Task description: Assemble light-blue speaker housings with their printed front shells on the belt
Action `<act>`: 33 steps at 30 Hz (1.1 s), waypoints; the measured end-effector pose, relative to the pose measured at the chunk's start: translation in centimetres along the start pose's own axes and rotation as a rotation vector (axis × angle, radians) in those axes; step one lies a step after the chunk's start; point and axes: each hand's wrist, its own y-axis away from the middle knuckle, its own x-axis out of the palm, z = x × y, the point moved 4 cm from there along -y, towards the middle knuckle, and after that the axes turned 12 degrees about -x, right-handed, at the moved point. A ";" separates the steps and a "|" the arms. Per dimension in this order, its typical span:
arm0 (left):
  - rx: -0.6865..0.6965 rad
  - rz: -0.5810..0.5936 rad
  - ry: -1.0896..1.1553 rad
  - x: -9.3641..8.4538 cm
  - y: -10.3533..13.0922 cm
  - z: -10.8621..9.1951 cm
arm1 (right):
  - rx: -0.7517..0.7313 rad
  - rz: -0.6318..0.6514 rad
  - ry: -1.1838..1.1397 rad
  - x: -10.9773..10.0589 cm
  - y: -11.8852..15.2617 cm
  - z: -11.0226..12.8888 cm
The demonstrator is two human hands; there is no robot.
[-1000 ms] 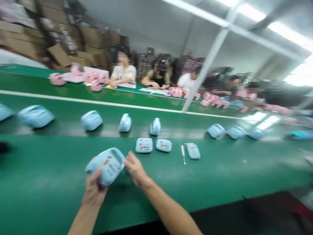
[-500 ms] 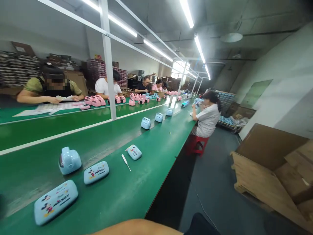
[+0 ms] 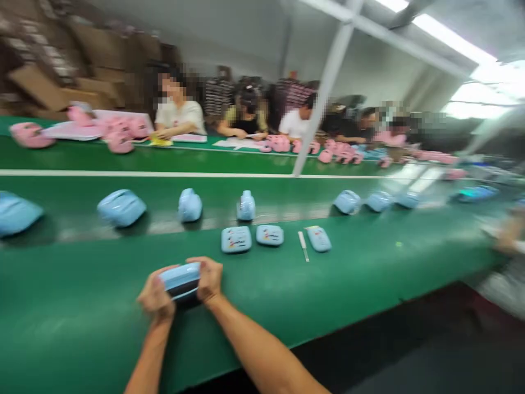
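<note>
Both of my hands grip a light blue plastic device [image 3: 180, 275] with a dark front face, just above the green table. My left hand [image 3: 158, 294] is wrapped round its left end, and my right hand [image 3: 209, 279] closes on its right end. Beyond my right hand lie two light blue printed covers, a larger one [image 3: 236, 239] and a smaller one [image 3: 269, 235]. Farther right are a white-handled screwdriver [image 3: 303, 245] and a third printed cover [image 3: 319, 239]. Motion blurs the picture somewhat.
Several light blue devices [image 3: 122, 208] stand in a row along the table [image 3: 102, 273]. A white post [image 3: 324, 98] rises behind them. Across the table, several people sit by pink devices [image 3: 118, 134]. At the right edge is part of a co-worker's arm [image 3: 511, 232].
The view has swung left and down. Both my hands and the device between them now show; before, only part of one forearm was visible at the bottom edge.
</note>
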 end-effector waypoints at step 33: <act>-0.113 -0.107 0.087 -5.3 0.4 2.2 | -0.063 0.074 -0.178 -0.8 1.8 -1.0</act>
